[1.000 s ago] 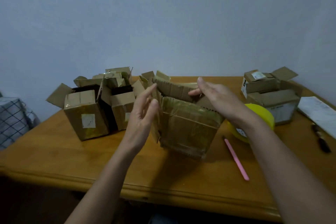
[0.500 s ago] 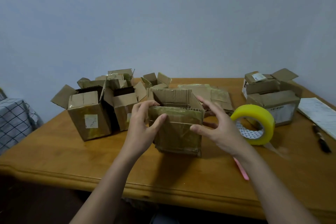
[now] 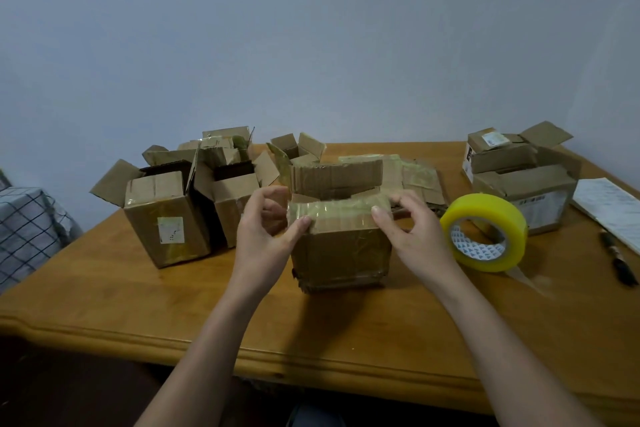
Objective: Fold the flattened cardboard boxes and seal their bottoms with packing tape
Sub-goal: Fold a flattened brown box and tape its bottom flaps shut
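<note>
A small brown cardboard box [image 3: 341, 253] with old shiny tape stands upright on the wooden table [image 3: 173, 308], its top flaps up. My left hand [image 3: 266, 232] pinches the left end of the near top flap, thumb in front and fingers behind. At the flap's right end my right hand [image 3: 412, 229] pinches the same way. A yellow roll of packing tape [image 3: 485, 232] stands on edge just right of the box. Flattened cardboard [image 3: 415, 177] lies behind the box.
Several folded open boxes [image 3: 166, 215] cluster at the back left. Two more boxes [image 3: 523, 184] sit at the back right. A black pen [image 3: 620, 260] and white papers [image 3: 609, 208] lie at the far right. A checked cloth [image 3: 24, 229] is off the table's left edge.
The box went from tilted with both hands open at its sides to standing upright. Both hands now pinch the near top flap, which is bent toward me. The tape roll is uncovered.
</note>
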`<move>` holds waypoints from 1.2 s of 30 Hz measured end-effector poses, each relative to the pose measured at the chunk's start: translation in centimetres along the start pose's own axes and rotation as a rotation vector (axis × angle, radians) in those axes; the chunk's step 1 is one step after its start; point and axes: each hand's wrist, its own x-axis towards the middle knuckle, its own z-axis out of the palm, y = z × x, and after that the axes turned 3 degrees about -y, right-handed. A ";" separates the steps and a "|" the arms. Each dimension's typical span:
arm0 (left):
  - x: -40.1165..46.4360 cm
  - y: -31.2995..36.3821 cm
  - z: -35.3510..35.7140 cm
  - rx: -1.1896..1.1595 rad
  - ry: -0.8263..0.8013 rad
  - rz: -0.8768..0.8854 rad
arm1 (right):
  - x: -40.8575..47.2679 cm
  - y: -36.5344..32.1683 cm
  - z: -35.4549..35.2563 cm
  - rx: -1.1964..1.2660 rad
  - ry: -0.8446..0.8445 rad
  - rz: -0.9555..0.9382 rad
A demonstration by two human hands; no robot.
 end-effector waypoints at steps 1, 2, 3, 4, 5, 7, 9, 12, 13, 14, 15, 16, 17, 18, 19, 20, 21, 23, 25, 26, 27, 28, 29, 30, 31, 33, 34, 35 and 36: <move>0.2 0.0 0.0 -0.018 -0.012 -0.037 | 0.3 -0.1 -0.1 0.001 -0.010 0.018; 0.6 -0.1 -0.1 -0.033 -0.045 -0.082 | 0.6 -0.2 -0.2 0.009 -0.034 0.043; 0.9 -0.1 -0.1 -0.044 -0.091 -0.126 | 1.0 -0.1 -0.4 0.023 -0.076 0.068; 1.1 -0.1 -0.1 -0.040 -0.144 -0.160 | 1.3 -0.2 -0.6 0.042 -0.126 0.082; 1.3 -0.2 -0.1 -0.037 -0.193 -0.180 | 1.7 -0.4 -0.8 0.066 -0.178 0.088; 1.7 -0.3 0.0 -0.050 -0.255 -0.188 | 2.2 -0.8 -1.2 0.088 -0.245 0.107; 1.9 -0.5 -0.1 -0.096 -0.263 -0.183 | 2.5 -0.7 -1.5 0.104 -0.248 0.106; 1.7 -1.0 -0.1 -0.132 -0.283 -0.198 | 2.4 0.1 -1.4 0.089 -0.212 0.101; 1.6 -1.1 0.0 -0.132 -0.289 -0.211 | 2.3 0.4 -1.3 0.084 -0.202 0.111; 1.5 -1.2 0.1 -0.150 -0.288 -0.225 | 2.2 0.7 -1.2 0.092 -0.204 0.126; 1.4 -1.2 0.3 -0.182 -0.283 -0.241 | 2.0 0.9 -1.1 0.111 -0.208 0.136; 1.4 -1.3 0.4 -0.222 -0.276 -0.250 | 1.8 0.9 -1.0 0.130 -0.202 0.144; 1.5 -1.4 0.5 -0.256 -0.273 -0.247 | 1.7 1.0 -1.0 0.150 -0.188 0.142; 1.6 -1.4 0.6 -0.279 -0.280 -0.240 | 1.6 1.0 -1.0 0.168 -0.170 0.128; 1.7 -1.3 0.6 -0.296 -0.292 -0.234 | 1.5 1.1 -0.9 0.188 -0.155 0.111; 1.8 -1.4 0.5 -0.301 -0.306 -0.227 | 1.4 1.1 -1.0 0.211 -0.147 0.099; 2.0 -1.4 0.5 -0.294 -0.318 -0.224 | 1.5 1.2 -0.9 0.237 -0.145 0.093; 2.3 -1.8 0.6 -0.233 -0.338 -0.238 | 1.6 1.3 -0.8 0.251 -0.153 0.102; 2.4 -2.1 1.0 -0.200 -0.338 -0.288 | 2.0 1.6 -0.4 0.196 -0.167 0.136; 2.4 -2.3 1.2 -0.204 -0.330 -0.312 | 2.3 1.7 -0.3 0.179 -0.180 0.165; 2.4 -2.4 1.3 -0.207 -0.318 -0.320 | 2.5 1.8 -0.3 0.177 -0.191 0.191; 2.4 -2.4 1.4 -0.207 -0.308 -0.314 | 2.7 1.8 -0.3 0.183 -0.194 0.205; 2.5 -2.4 1.5 -0.205 -0.299 -0.302 | 2.8 1.8 -0.5 0.200 -0.191 0.207; 2.4 -2.5 1.5 -0.198 -0.292 -0.286 | 2.8 2.0 -0.6 0.224 -0.183 0.198; 2.2 -2.7 1.6 -0.186 -0.285 -0.268 | 2.6 2.2 -0.6 0.250 -0.175 0.183; 1.4 -3.4 1.8 -0.177 -0.275 -0.243 | 1.9 3.0 -0.5 0.256 -0.166 0.151; 0.8 -3.7 2.0 -0.189 -0.273 -0.234 | 1.4 3.6 -0.3 0.255 -0.161 0.143; 0.4 -3.9 2.1 -0.198 -0.269 -0.226 | 1.1 4.0 -0.1 0.262 -0.155 0.145; 0.3 -3.9 2.2 -0.192 -0.264 -0.217 | 0.8 4.1 -0.1 0.271 -0.152 0.149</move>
